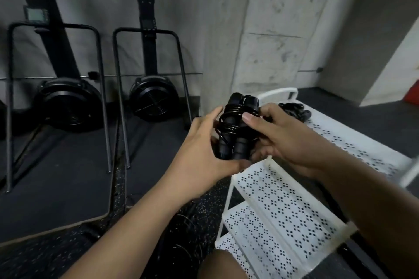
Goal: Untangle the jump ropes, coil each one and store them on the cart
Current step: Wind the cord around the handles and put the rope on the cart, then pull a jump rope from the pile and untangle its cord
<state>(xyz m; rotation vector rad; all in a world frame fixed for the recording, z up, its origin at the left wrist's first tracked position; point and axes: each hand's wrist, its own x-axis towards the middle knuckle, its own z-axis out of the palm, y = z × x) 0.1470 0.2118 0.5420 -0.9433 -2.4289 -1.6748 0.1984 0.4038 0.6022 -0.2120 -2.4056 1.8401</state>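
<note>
Two black exercise machines (68,102) stand at the far left against the wall, on a dark mat (68,176). Right of them, in the middle of the view, the left hand (204,147) lies against the left side of a coiled rope (235,129). Its forefinger runs straight up along the bundle and its thumb sits under the lower ends of the handles. The rope is black, with its two handles side by side and upright and the cord wound round them. It is held in the air just beside the near corner of the cart (283,199). The right hand (285,136) grips it from the right, thumb pressed across the front and fingers curled behind. A second rope (294,110) lies on the top shelf of the white cart, towards the far end.
</note>
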